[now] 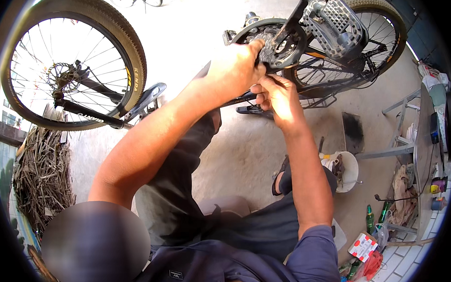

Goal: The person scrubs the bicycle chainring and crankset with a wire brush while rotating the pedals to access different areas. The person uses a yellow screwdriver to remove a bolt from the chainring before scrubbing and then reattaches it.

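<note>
An upside-down bicycle stands before me, its black chainring guard (238,37) and crank arm (294,21) close to my hands. The thumb and fingers of my left hand (239,66) close on a grey, rough-textured wad (268,50) against the crankset; its material is unclear. Just below, my right hand (278,96) has curled fingers meeting the left fingertips near the guard's lower edge. Whether it pinches something small cannot be seen. A black platform pedal (335,23) with dirt on it sits above and right of both hands.
The front wheel (137,69) rises at the left, the rear wheel (398,30) at upper right. A white bucket (351,174) holding tools or parts stands by my right foot. A metal-legged table (424,171), green bottles (370,220) and a carton (363,247) are at right; bundled sticks (44,181) lie left.
</note>
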The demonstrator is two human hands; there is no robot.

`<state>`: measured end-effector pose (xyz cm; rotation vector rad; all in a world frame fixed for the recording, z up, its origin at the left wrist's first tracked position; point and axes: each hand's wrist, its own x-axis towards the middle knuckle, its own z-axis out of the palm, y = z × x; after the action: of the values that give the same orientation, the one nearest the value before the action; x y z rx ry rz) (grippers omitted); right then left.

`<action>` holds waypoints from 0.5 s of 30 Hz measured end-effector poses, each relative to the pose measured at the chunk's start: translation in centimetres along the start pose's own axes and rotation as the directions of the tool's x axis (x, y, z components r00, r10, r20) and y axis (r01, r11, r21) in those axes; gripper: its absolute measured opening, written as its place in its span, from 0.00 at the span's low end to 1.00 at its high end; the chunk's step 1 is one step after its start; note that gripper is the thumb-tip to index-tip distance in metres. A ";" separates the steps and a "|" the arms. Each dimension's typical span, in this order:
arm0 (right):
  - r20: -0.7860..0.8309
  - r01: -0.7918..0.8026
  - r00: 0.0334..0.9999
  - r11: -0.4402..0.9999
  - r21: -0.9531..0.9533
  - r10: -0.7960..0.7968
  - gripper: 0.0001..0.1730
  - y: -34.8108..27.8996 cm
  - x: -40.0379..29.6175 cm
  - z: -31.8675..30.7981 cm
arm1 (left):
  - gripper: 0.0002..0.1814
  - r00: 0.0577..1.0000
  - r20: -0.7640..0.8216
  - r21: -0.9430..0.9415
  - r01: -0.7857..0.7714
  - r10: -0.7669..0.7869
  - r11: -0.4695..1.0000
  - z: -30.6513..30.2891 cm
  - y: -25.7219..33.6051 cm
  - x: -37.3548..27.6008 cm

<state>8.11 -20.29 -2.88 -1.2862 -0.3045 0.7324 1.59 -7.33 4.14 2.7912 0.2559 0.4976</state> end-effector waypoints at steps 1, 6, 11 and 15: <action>0.003 0.003 1.000 1.000 0.009 -0.003 0.12 0.0 0.0 -0.1 | 0.22 1.000 -0.003 -0.005 0.031 -0.031 1.000 0.7 -0.5 -0.7; -0.040 0.029 0.999 0.999 0.012 -0.029 0.16 0.1 0.8 -2.2 | 0.21 0.963 0.186 -0.144 0.220 -0.192 0.965 3.1 -2.8 -2.8; -0.073 0.054 0.995 0.992 -0.114 -0.063 0.24 -1.0 0.3 -2.4 | 0.27 0.975 0.091 -0.230 0.218 -0.202 0.948 2.2 -1.4 -3.8; 0.093 0.009 0.996 1.000 0.005 -0.009 0.32 -1.4 -0.8 -1.5 | 0.30 0.990 0.091 -0.148 0.121 -0.109 0.981 3.4 0.6 -4.0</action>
<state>8.89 -22.10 -1.86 -1.2478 -0.3839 0.7865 -0.85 -9.65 0.07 2.6219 0.3433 0.3582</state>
